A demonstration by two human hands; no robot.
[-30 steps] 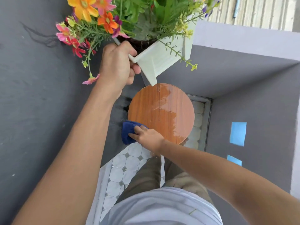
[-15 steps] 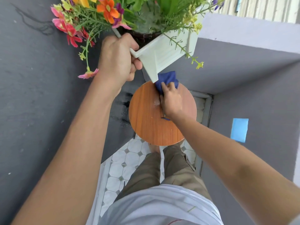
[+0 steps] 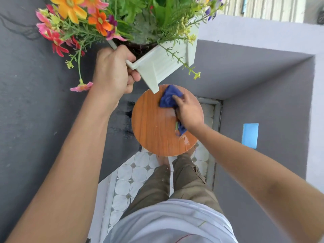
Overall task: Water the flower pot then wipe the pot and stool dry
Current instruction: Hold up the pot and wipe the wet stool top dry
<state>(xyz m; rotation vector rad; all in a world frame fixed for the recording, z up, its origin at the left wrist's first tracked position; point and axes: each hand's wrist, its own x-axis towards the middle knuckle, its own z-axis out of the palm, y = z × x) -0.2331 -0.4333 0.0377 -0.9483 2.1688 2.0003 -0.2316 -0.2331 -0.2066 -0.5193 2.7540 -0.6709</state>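
Below, the dark grey painted walls (image 3: 35,120) fill most of the view on both sides, closing round a narrow strip of white octagon-tiled floor (image 3: 129,176). A person stands on that strip, and their olive-green trousers (image 3: 175,183) and pale grey shirt (image 3: 168,223) show at the bottom edge.

Next in size is the pale, wood-grained rectangular flower pot (image 3: 163,65), held up in the air, tilted, with one lower corner pointing down toward the far rim of the stool and clear of it. Orange, pink and red flowers with green foliage (image 3: 98,20) spill from its top. The left hand (image 3: 114,71) is wrapped tight round the pot's left rim, fingers curled under the edge and thumb over it.

Beneath the pot stands the round, reddish-brown wooden stool (image 3: 154,123), its seat seen from straight above. Small pale wet patches show near its right edge.

The right hand (image 3: 189,111) lies on the far right part of the seat, fingers closed on a crumpled dark blue cloth (image 3: 169,99) and pressing it flat against the wood. One end of the cloth sticks out ahead of the fingertips, and another end trails out under the wrist.

On the right wall, a small light blue rectangular patch (image 3: 250,135) is stuck well apart from the stool.
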